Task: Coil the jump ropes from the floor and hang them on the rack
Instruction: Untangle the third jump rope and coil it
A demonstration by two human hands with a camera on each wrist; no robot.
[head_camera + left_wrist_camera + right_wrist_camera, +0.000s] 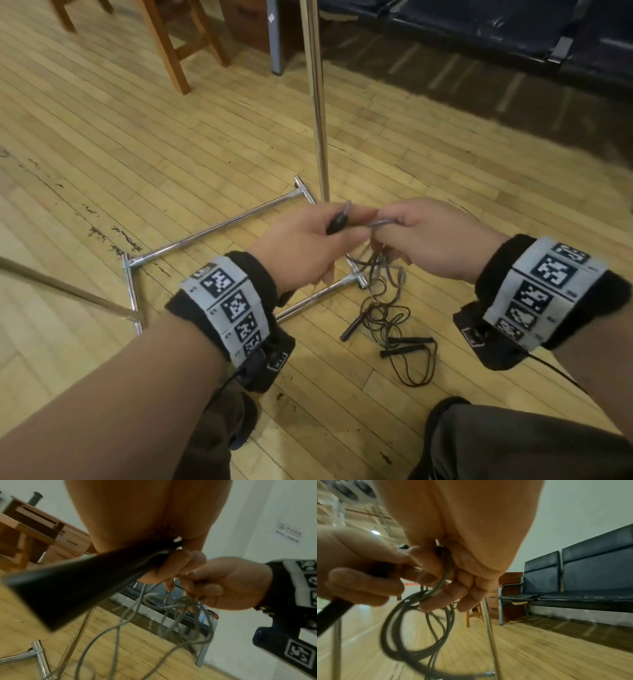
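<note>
Where readable, no-smoking sign (289, 534), unclear.

obstacles: rack upright pole (317, 102) at 12 o'clock | rack base bars (219, 226) 10 o'clock | tangled ropes (387, 325) on floor 5 o'clock

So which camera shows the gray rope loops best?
The right wrist view: the gray rope loops hang big and close below the right hand, which holds them. The left wrist view shows them thinner and blurred. In the head view the hands mostly cover them, leaving a small bunch.
</note>
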